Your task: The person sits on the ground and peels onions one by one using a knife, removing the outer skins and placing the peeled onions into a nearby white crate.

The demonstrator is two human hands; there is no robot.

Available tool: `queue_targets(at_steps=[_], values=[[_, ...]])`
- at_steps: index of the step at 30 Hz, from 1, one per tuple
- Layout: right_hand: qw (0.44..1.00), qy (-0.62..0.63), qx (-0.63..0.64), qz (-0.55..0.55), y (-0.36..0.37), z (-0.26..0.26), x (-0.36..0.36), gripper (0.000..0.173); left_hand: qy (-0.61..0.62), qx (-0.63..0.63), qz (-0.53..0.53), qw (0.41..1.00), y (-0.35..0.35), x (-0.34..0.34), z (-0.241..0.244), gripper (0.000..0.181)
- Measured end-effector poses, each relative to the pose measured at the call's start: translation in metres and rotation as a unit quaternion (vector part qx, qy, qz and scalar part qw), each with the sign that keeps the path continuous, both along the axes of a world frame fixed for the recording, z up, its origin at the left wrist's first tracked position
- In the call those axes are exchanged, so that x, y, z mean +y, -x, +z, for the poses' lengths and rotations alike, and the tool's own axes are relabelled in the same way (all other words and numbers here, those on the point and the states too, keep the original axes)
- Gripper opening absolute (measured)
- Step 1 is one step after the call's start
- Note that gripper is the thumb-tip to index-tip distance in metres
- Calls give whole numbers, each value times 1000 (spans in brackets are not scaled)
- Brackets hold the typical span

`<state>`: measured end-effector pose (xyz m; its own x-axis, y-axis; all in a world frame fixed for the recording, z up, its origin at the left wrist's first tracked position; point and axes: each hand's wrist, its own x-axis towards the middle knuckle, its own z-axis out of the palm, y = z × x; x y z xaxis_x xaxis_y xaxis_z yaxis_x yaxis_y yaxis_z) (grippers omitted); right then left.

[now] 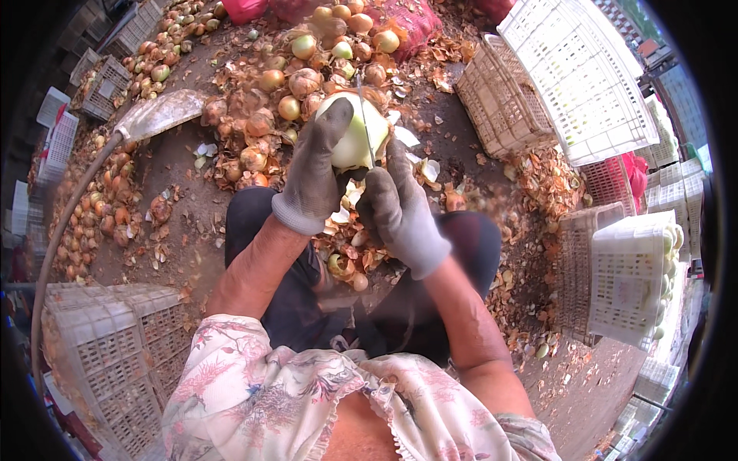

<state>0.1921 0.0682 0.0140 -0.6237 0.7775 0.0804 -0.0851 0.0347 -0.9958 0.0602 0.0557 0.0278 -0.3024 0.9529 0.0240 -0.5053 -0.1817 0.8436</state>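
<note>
A large pale onion (pixel 349 138), with its white-green flesh bare, is held in front of me. My left hand (pixel 317 167), in a grey-coated work glove, grips it from the left with the thumb on top. My right hand (pixel 398 201), gloved alike, closes around a knife whose handle is hidden in the fist. The thin knife blade (pixel 364 118) extends up across the right part of the onion; how deep it sits I cannot tell. The right fingers also touch the onion's right edge. Beyond lies a pile of unpeeled onions (pixel 304 82).
A shovel (pixel 164 114) lies at the left, near more onions (pixel 118 216). Plastic crates stand lower left (pixel 109 346) and right (pixel 504 104), one white crate (pixel 622 282) filled with pale onions. Onion skins litter the ground; a red mesh sack (pixel 412 29) lies beyond the pile.
</note>
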Motion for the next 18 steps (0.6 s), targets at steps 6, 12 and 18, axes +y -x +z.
queue_targets(at_steps=[6, 12, 18], values=[[985, 154, 64, 43, -1, 14, 2, 62, -19, 130, 87, 987, -7, -11, 5, 41], [999, -43, -29, -9, -2, 5, 2, 62, -43, -98, -52, 993, -1, -4, 16, 47], [977, 84, 195, 27, 6, 11, 2, 55, -6, 255, 90, 963, 0, -14, 9, 54]])
